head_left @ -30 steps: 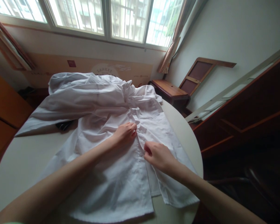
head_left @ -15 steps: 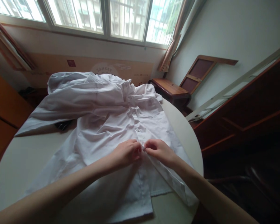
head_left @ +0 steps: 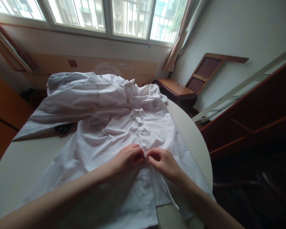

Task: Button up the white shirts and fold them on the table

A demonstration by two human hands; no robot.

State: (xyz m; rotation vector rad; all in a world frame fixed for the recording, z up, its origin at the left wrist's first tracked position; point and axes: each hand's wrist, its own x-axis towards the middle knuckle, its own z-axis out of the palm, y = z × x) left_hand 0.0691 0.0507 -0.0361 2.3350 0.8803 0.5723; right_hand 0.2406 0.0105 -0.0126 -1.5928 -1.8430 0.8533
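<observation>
A white lab coat lies front up over a round table, its collar toward the window and its hem toward me. My left hand pinches the coat's front edge near the middle of the button placket. Right beside it, my right hand pinches the other front edge, the fingertips of both hands nearly touching. Whatever button is between the fingers is hidden. Farther up, the placket looks joined, with buttons showing. Below my hands the two front panels hang apart.
The pale round table shows around the coat. A small dark object lies under the left sleeve. Behind stand a wooden stool-like seat and a large cardboard panel under the window. A dark chair is at the right.
My right hand has shifted slightly down, still pinching the front edge beside my left hand. The right front panel's lower edge has moved and now stands more upright. The view has turned slightly.
</observation>
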